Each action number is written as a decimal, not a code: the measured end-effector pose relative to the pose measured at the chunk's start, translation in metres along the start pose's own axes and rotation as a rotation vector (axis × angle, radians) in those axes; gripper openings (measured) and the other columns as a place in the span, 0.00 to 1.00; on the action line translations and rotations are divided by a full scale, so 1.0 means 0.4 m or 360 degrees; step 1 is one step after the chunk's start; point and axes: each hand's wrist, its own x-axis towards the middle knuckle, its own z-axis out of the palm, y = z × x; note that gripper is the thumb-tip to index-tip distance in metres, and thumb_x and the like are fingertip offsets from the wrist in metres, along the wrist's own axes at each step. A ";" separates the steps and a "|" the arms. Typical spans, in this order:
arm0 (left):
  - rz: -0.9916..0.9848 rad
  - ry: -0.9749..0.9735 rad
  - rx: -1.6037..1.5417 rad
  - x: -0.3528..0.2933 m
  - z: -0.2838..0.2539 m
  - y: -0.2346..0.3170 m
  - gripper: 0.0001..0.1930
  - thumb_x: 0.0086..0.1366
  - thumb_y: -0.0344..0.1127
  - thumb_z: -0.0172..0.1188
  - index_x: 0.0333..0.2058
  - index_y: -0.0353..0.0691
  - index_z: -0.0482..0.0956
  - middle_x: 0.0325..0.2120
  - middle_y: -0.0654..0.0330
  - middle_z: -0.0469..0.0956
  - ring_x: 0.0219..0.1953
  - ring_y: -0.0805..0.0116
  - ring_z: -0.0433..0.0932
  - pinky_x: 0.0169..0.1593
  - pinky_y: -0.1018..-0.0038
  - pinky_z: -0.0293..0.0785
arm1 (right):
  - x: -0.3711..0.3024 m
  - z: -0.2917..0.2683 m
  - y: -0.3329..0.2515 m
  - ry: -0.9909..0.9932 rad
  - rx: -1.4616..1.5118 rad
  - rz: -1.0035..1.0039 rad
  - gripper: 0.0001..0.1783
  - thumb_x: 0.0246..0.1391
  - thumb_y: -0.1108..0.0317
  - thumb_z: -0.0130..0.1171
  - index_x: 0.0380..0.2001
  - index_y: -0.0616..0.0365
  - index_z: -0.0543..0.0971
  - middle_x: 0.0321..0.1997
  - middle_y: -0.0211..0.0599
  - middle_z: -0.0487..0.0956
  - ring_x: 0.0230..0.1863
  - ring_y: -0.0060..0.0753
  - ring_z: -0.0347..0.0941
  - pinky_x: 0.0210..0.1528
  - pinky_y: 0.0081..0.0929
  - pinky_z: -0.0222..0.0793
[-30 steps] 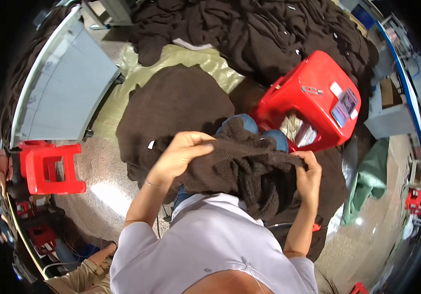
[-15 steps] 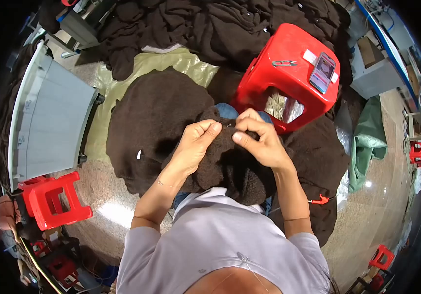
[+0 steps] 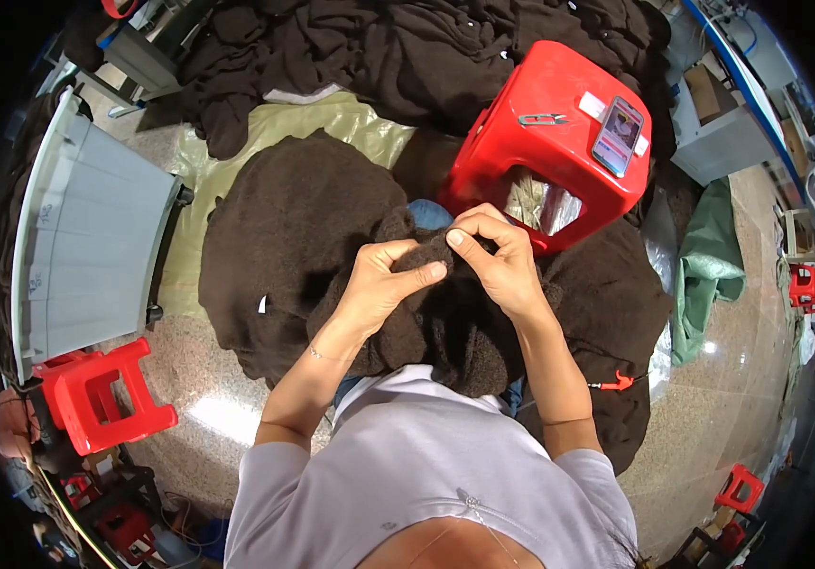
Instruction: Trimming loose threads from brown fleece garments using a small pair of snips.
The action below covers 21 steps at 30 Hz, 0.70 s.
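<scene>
Dark brown knit cloth (image 3: 303, 218) lies bunched across my lap and spreads to both sides. My left hand (image 3: 381, 287) pinches a fold of it between thumb and fingers. Right beside it, my right hand (image 3: 500, 261) grips the same raised fold, its thumb pressed against the bent fingers. The fold bridges the two thumbs. Whether anything small is under the fingertips, I cannot make out. A small white tag (image 3: 262, 303) shows on the cloth at the left.
A red stool (image 3: 531, 85) ahead to the right bears a phone (image 3: 619, 137) and thread snips (image 3: 542, 119). More brown cloth (image 3: 379, 57) is heaped beyond. A grey bin (image 3: 94, 228) and another red stool (image 3: 94, 403) stand left. Green sheeting (image 3: 711, 256) lies right.
My right thumb has moved up and left onto the fold, closer to the left hand. The left thumb has swung outward to the right, and more of the fold shows between the hands.
</scene>
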 end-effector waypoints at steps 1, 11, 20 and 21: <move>0.0097 -0.0114 -0.0018 0.000 0.001 0.002 0.10 0.57 0.26 0.67 0.39 0.33 0.81 0.34 0.65 0.80 0.34 0.82 0.76 0.38 0.84 0.71 | -0.001 0.001 0.000 0.0003 -0.0001 0.0004 0.06 0.56 0.72 0.60 0.29 0.64 0.79 0.32 0.28 0.73 0.37 0.20 0.67 0.42 0.19 0.62; -0.0041 0.0155 -0.0117 0.011 0.013 -0.019 0.05 0.57 0.22 0.65 0.33 0.35 0.80 0.31 0.67 0.79 0.33 0.82 0.75 0.38 0.85 0.71 | -0.001 0.016 -0.005 -0.0084 -0.0292 -0.0004 0.05 0.57 0.73 0.58 0.29 0.64 0.76 0.25 0.32 0.74 0.29 0.22 0.68 0.35 0.22 0.65; 0.0390 0.0553 -0.0020 0.033 0.036 -0.035 0.08 0.56 0.19 0.58 0.34 0.32 0.81 0.30 0.62 0.81 0.31 0.77 0.77 0.38 0.82 0.73 | -0.038 0.018 -0.046 0.0031 -0.0579 -0.0340 0.09 0.48 0.75 0.65 0.33 0.63 0.76 0.31 0.41 0.75 0.33 0.41 0.74 0.35 0.29 0.69; 0.0239 0.0594 -0.0231 0.032 0.020 -0.019 0.07 0.56 0.20 0.58 0.34 0.32 0.81 0.29 0.62 0.81 0.30 0.77 0.78 0.37 0.81 0.74 | -0.044 -0.005 -0.057 0.0042 -0.0594 -0.0360 0.11 0.47 0.74 0.66 0.35 0.63 0.76 0.35 0.41 0.75 0.36 0.42 0.74 0.38 0.28 0.69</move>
